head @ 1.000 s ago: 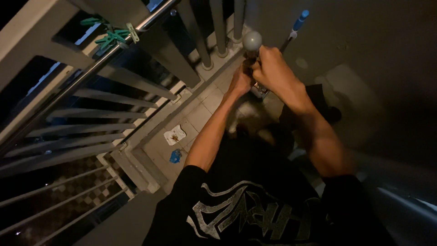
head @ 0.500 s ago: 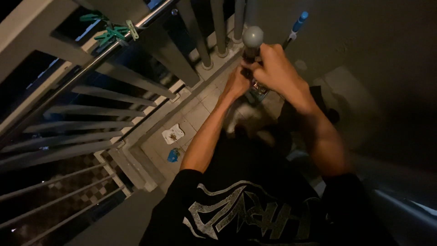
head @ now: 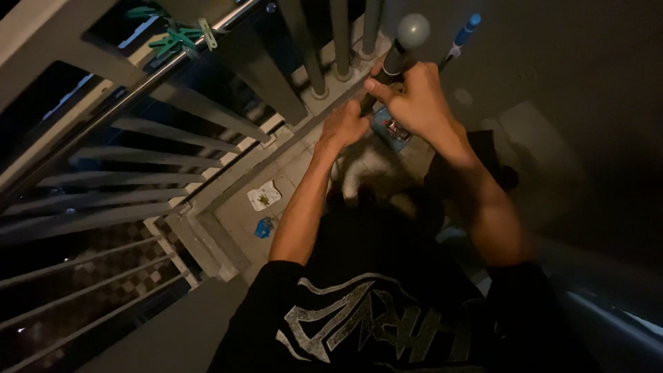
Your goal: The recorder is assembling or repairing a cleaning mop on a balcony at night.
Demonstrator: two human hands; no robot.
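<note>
Railings [head: 138, 131] of pale metal fill the left of the view, seen from above in dim light, with a tiled floor [head: 238, 211] below them. A black shirt [head: 373, 311] with a grey graphic takes up the lower middle. Both bare forearms are stretched forward from it. A dark pole [head: 388, 72] with a round grey knob [head: 413, 30] at its top is held upright in front of the body, near the foot of the railings. The right hand [head: 414, 100] is wrapped around the pole just under the knob, fingers curled tight on it. The left hand [head: 344, 126] is closed on the pole lower down, just beside the right. A second stick with a blue tip [head: 461, 38] is seen behind the knob. Green pegs [head: 173, 38] are clipped to the top rail. A white scrap [head: 264, 195] and a small blue object [head: 263, 227] lie on the floor, well apart from the hands.
</note>
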